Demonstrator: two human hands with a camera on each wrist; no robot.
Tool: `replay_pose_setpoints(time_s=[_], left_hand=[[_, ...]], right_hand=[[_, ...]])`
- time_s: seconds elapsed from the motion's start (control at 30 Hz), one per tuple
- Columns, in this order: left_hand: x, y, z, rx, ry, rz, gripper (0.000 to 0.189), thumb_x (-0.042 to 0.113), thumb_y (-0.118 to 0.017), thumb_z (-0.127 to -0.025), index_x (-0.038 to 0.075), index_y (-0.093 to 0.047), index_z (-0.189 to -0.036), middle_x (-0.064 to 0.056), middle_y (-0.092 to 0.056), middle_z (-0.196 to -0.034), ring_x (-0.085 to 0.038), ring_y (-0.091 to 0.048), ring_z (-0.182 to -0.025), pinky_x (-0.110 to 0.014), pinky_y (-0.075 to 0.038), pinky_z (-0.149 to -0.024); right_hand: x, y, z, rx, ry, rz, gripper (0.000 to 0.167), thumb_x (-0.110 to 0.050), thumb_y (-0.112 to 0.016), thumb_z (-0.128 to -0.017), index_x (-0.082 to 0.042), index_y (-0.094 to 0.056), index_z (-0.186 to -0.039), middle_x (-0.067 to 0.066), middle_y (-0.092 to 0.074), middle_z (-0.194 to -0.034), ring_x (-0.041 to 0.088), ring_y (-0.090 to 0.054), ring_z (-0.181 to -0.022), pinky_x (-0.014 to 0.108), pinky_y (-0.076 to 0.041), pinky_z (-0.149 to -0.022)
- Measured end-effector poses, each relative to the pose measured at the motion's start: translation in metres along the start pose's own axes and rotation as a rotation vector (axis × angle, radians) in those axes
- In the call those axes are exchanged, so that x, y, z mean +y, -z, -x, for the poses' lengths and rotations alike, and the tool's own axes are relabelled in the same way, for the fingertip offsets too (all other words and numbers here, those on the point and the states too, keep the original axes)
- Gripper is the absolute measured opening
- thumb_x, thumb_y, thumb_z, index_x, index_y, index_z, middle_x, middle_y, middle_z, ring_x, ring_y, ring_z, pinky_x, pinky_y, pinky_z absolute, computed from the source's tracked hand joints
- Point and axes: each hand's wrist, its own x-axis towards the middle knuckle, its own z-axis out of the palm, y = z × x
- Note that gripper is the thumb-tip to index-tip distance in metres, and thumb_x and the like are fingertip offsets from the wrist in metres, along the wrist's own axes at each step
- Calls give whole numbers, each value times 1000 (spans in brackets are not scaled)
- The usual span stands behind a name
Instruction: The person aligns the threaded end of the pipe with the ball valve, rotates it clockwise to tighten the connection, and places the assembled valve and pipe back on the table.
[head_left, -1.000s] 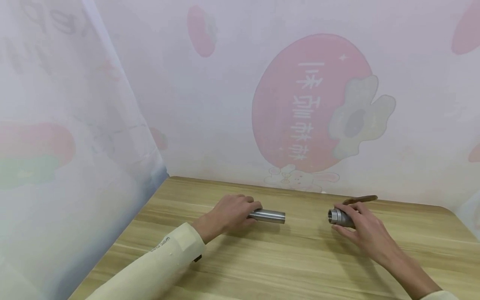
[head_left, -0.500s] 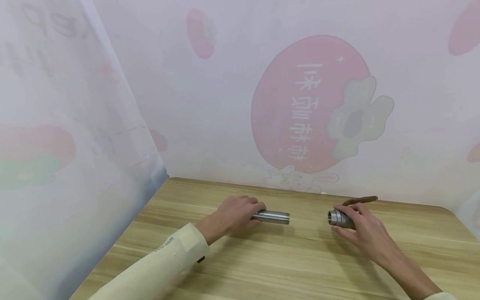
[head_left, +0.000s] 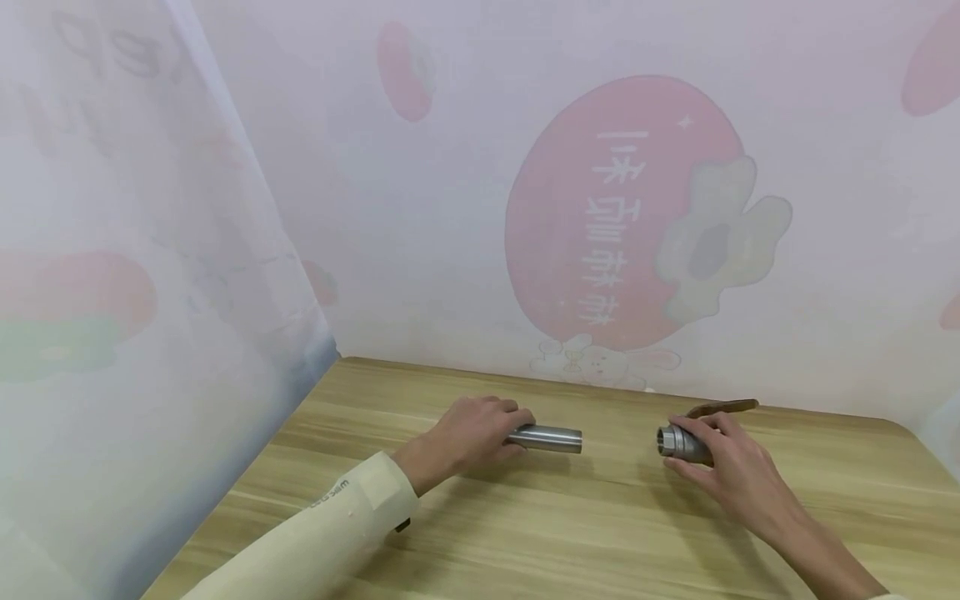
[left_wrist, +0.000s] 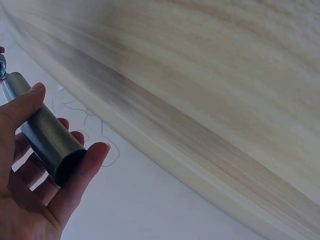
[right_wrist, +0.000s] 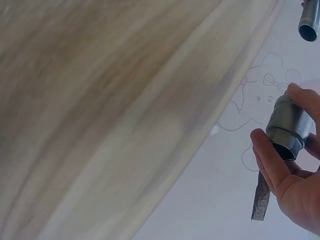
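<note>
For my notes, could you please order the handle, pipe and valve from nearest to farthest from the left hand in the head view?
1. Pipe: in the left hand.
2. Valve: to the right, in the right hand.
3. Handle: past the valve, farther right.

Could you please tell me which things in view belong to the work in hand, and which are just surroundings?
Seemingly part of the work:
metal tube, gripped by the left hand
lever-handled valve, gripped by the right hand

Just surroundings:
wood-grain table
printed backdrop behind it
</note>
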Motion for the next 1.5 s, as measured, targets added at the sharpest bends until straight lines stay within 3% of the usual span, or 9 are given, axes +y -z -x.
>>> replay_pose_setpoints(time_s=[0.5, 0.97, 1.5], left_hand=[[1, -3, 1, 20, -11, 10, 32, 39, -83, -99, 21, -75, -124, 4, -78, -106, -9, -68, -84, -24, -57, -69], [1, -5, -1, 34, -8, 20, 32, 40, -83, -99, 22, -75, -124, 5, -79, -104, -8, -69, -84, -23, -56, -66], [5, -3, 0, 9, 6, 46, 32, 37, -84, -97, 25, -74, -125, 8, -78, -104, -4, -66, -85, -21, -53, -67]], right_hand=[[-2, 1, 0, -20, -31, -4, 56, -24, -95, -86, -5, -75, -134, 19, -65, -110, 21, -65, -82, 36, -59, -61], [-6, 2, 0, -43, -75, -7, 56, -29, -94, -87, -5, -75, -135, 15, -65, -108, 17, -61, -79, 27, -52, -59], [-8, 2, 1, -38, -74, 2, 55, -31, -94, -86, -6, -77, -133, 10, -64, -102, 14, -56, -77, 23, -48, -57]])
